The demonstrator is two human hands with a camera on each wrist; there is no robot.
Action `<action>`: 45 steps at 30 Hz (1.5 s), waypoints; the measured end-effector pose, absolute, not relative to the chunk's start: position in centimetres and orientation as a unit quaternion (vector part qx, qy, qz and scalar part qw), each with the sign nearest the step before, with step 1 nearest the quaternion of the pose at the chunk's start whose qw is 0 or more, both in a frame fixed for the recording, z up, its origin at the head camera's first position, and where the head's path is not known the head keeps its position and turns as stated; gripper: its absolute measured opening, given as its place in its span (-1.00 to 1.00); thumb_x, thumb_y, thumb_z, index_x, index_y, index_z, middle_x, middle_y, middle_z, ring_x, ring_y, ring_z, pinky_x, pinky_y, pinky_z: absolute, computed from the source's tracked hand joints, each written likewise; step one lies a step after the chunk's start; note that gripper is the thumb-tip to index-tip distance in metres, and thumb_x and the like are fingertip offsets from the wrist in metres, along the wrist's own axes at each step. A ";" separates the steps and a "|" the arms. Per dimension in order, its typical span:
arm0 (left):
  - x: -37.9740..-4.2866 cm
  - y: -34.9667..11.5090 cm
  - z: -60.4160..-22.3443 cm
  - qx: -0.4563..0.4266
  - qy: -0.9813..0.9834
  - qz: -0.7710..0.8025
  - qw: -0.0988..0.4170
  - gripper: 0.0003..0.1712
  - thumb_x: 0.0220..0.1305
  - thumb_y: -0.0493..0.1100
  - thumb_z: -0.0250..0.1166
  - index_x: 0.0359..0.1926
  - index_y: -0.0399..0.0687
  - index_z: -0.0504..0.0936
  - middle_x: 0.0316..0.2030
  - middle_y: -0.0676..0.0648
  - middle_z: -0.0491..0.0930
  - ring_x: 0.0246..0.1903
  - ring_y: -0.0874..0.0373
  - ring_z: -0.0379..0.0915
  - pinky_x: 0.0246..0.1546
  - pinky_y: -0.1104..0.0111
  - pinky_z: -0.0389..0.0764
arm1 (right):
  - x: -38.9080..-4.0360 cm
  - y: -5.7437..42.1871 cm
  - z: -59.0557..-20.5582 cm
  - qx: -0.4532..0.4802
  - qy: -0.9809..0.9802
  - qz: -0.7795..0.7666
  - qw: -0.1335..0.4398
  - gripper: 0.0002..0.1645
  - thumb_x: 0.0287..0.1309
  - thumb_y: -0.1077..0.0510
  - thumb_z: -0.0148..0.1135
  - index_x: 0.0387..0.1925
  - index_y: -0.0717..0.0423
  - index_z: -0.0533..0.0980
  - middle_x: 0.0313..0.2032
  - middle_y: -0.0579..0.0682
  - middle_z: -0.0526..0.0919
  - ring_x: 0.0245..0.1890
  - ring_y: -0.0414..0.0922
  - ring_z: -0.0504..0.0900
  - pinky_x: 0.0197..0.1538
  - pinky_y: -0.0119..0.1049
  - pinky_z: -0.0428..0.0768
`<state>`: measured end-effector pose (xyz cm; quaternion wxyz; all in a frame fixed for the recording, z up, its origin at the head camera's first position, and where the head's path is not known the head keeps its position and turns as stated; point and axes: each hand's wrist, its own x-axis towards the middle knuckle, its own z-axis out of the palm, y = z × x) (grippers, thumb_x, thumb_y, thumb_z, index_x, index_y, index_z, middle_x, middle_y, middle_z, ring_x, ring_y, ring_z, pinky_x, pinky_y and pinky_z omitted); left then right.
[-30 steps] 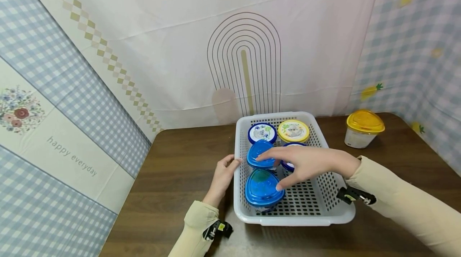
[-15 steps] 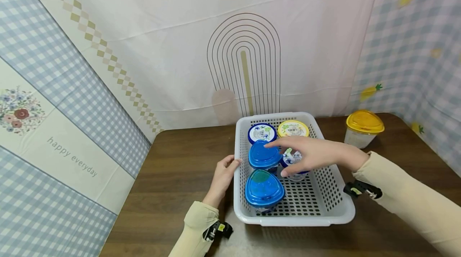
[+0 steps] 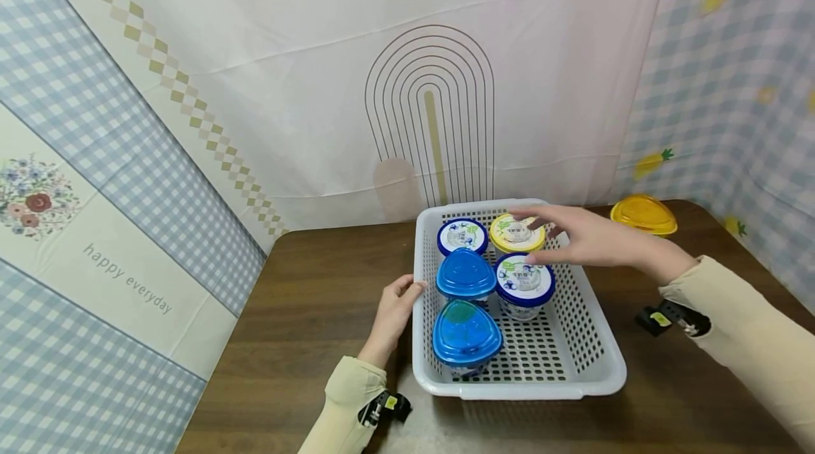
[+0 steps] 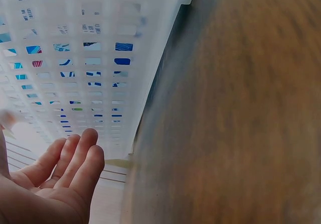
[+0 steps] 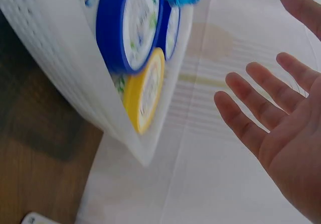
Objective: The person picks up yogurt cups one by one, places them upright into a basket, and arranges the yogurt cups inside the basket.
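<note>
A white perforated plastic basket (image 3: 541,358) holds several lidded tubs. My left hand (image 3: 391,316) rests against its left side, and in the left wrist view its relaxed fingers (image 4: 83,156) lie along the slotted wall. Over the basket's right side hovers my right hand (image 3: 588,238), fingers spread and holding nothing. Below its thumb is a round tub with a dark blue rim (image 3: 524,281), and just left of its fingertips a round yellow-rimmed tub (image 3: 517,233). Two tubs with rounded triangular blue lids, the rear one (image 3: 466,274) and the front one (image 3: 467,332), stand along the left.
Another round blue-rimmed tub (image 3: 462,236) sits in the basket's back left corner. Outside, at the back right of the brown wooden table (image 3: 318,312), stands a tub with an orange-yellow lid (image 3: 643,213), partly hidden by my right arm. Patterned cloth (image 3: 305,114) hangs directly behind.
My right hand has let go of the rear blue-lidded tub and moved right and back, uncovering the round blue-rimmed tub. My left hand has stayed at the basket's side.
</note>
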<state>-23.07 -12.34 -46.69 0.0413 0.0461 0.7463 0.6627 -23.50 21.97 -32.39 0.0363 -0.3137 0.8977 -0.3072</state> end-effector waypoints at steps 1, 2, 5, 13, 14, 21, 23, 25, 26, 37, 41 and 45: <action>-23.0 -12.3 -46.4 0.047 0.748 0.661 0.043 -0.60 0.42 -0.13 0.17 0.11 -0.35 0.60 -0.05 -0.30 0.66 -0.24 0.01 0.67 -0.13 0.11 0.71 | -23.5 22.3 -32.1 -0.307 0.900 -0.307 0.028 -0.08 0.19 -0.13 0.42 0.49 -0.07 0.25 0.33 0.11 0.45 0.19 0.11 0.51 0.07 0.08 0.59; -22.7 -12.3 -46.0 0.050 0.749 0.660 0.044 -0.60 0.42 -0.14 0.16 0.11 -0.37 0.60 -0.05 -0.31 0.66 -0.24 0.00 0.67 -0.13 0.11 0.71 | -23.5 22.7 -31.9 -0.302 0.902 -0.307 0.019 -0.08 0.20 -0.13 0.43 0.49 -0.06 0.25 0.34 0.10 0.44 0.20 0.10 0.51 0.07 0.07 0.59; -21.8 -12.1 -44.4 0.054 0.752 0.655 0.048 -0.60 0.42 -0.18 0.15 0.10 -0.41 0.59 -0.06 -0.33 0.66 -0.22 -0.03 0.67 -0.12 0.14 0.70 | -23.6 23.7 -31.2 -0.296 0.905 -0.307 -0.010 -0.08 0.21 -0.06 0.44 0.50 -0.04 0.23 0.33 0.13 0.45 0.22 0.13 0.50 0.08 0.11 0.59; -22.0 -12.2 -45.2 0.059 0.745 0.663 0.035 -0.60 0.39 -0.14 0.18 0.08 -0.38 0.61 -0.10 -0.28 0.68 -0.27 0.05 0.66 -0.17 0.17 0.71 | -23.4 25.7 -29.6 -0.239 0.909 -0.328 -0.091 -0.28 0.23 0.06 0.42 0.37 0.03 0.38 0.26 0.07 0.51 0.16 0.06 0.51 0.11 -0.01 0.49; -22.3 -12.2 -45.7 0.057 0.746 0.663 0.034 -0.59 0.39 -0.12 0.19 0.08 -0.36 0.61 -0.10 -0.27 0.68 -0.27 0.05 0.66 -0.17 0.17 0.71 | -23.4 25.9 -29.4 -0.230 0.909 -0.334 -0.094 -0.28 0.23 0.06 0.42 0.37 0.02 0.38 0.26 0.07 0.51 0.16 0.06 0.51 0.11 -0.11 0.47; -23.0 -12.4 -46.8 0.049 0.748 0.661 0.029 -0.56 0.36 -0.06 0.21 0.07 -0.32 0.63 -0.11 -0.26 0.68 -0.28 0.07 0.65 -0.16 0.20 0.70 | -23.6 27.6 -28.9 -0.198 0.912 -0.340 -0.114 -0.25 0.26 0.01 0.40 0.41 -0.01 0.34 0.30 0.10 0.45 0.20 0.07 0.45 0.10 -0.37 0.35; -23.0 -12.4 -46.8 0.050 0.749 0.660 0.028 -0.56 0.36 -0.07 0.21 0.07 -0.33 0.63 -0.11 -0.26 0.68 -0.28 0.07 0.65 -0.17 0.20 0.70 | -23.9 28.3 -29.3 -0.192 0.912 -0.343 -0.117 -0.24 0.25 0.02 0.40 0.42 0.00 0.33 0.31 0.14 0.44 0.23 0.13 0.42 0.13 -0.32 0.35; -23.0 -12.4 -46.9 0.049 0.748 0.661 0.030 -0.57 0.36 -0.08 0.21 0.07 -0.32 0.63 -0.11 -0.26 0.68 -0.28 0.06 0.66 -0.17 0.19 0.70 | -24.1 28.9 -29.6 -0.183 0.914 -0.343 -0.118 -0.23 0.25 0.01 0.40 0.42 0.01 0.32 0.32 0.14 0.43 0.24 0.14 0.41 0.09 -0.39 0.34; -22.9 -12.4 -46.8 0.047 0.747 0.663 0.033 -0.58 0.36 -0.08 0.21 0.07 -0.31 0.63 -0.11 -0.26 0.68 -0.28 0.06 0.66 -0.17 0.20 0.70 | -24.1 29.1 -29.8 -0.179 0.914 -0.345 -0.118 -0.22 0.25 0.01 0.41 0.42 0.03 0.32 0.32 0.15 0.42 0.24 0.15 0.40 0.09 -0.38 0.34; -23.0 -12.5 -46.9 0.055 0.738 0.672 0.040 -0.59 0.43 -0.11 0.16 0.12 -0.33 0.61 -0.06 -0.28 0.67 -0.27 0.04 0.67 -0.15 0.13 0.71 | -25.0 32.1 -31.5 -0.126 0.914 -0.368 -0.117 -0.20 0.30 -0.03 0.35 0.46 0.03 0.27 0.35 0.15 0.39 0.21 -0.13 0.37 -0.05 -0.65 0.26; -22.9 -12.4 -46.8 0.050 0.740 0.669 0.038 -0.59 0.41 -0.10 0.19 0.11 -0.30 0.62 -0.06 -0.28 0.68 -0.27 0.04 0.67 -0.15 0.14 0.71 | -25.3 33.1 -32.2 -0.105 0.912 -0.380 -0.112 -0.17 0.31 -0.06 0.33 0.49 0.03 0.23 0.38 0.16 0.35 0.16 -0.30 0.33 -0.07 -0.71 0.25; -23.0 -12.5 -47.0 0.049 0.739 0.671 0.038 -0.58 0.38 -0.09 0.21 0.10 -0.31 0.62 -0.06 -0.29 0.68 -0.26 0.03 0.68 -0.14 0.15 0.71 | -25.6 34.2 -32.9 -0.085 0.910 -0.390 -0.107 -0.13 0.33 -0.10 0.30 0.53 0.00 0.16 0.43 0.19 0.28 0.30 -0.04 0.29 -0.01 -0.70 0.27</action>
